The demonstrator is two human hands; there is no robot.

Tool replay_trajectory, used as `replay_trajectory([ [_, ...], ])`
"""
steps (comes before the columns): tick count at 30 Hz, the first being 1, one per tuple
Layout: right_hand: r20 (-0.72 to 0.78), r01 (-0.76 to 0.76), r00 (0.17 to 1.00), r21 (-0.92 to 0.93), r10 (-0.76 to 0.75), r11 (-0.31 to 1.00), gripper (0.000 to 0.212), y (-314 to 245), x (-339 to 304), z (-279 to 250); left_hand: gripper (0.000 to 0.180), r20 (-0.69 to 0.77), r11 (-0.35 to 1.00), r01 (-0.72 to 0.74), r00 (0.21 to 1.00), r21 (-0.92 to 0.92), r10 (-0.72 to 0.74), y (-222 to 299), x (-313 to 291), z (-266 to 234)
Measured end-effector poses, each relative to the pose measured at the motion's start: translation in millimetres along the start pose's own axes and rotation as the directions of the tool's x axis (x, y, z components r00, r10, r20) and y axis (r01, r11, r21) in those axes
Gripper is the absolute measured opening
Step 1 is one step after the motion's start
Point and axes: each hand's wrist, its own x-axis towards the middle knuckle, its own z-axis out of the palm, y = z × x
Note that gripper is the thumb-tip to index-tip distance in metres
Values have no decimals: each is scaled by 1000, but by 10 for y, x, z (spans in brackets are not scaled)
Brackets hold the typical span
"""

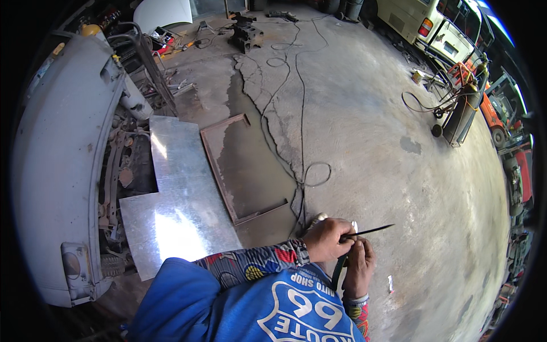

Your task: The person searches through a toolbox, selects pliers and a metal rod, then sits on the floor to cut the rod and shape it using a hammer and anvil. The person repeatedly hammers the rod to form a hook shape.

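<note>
My left hand [329, 239] is closed around the end of a thin, dark, pointed rod [373, 230], which sticks out to the right and tapers to a tip. Just below it, my right hand [359, 267] has its fingers bent and its fingertips close to the left hand. What the right hand grips, if anything, is hidden. A dark strip [338, 271] hangs between the two hands, its upper end out of sight. Behind the left hand shows a small pale thing [317, 218], partly covered.
A shiny sheet of metal [196, 199] lies on the left beside a grey vehicle body panel [62, 154]. Near it are a rusty angle-iron frame [219, 182] and wet concrete. Cables [302, 114] run across the floor. A gas-cylinder cart [462, 114] and a parked van [424, 28] stand far right.
</note>
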Motion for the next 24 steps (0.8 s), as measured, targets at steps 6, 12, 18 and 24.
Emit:
replay_trajectory([
  [6,255,35,966,-21,-28,999,26,-871,2470,-179,16,-178,989,113,979,97,-94,-298,2191,-203],
  [12,439,1,899,-42,17,999,26,-1534,4437,262,11,-336,980,161,935,118,-113,-723,3868,-858],
  [18,437,8,899,-48,14,999,27,-1727,6459,1027,10,-331,975,140,940,174,-76,-1737,5598,-1731],
  [24,424,35,904,40,-49,999,26,-2497,8285,1906,12,-298,968,150,951,201,-86,-2174,7444,-2893],
])
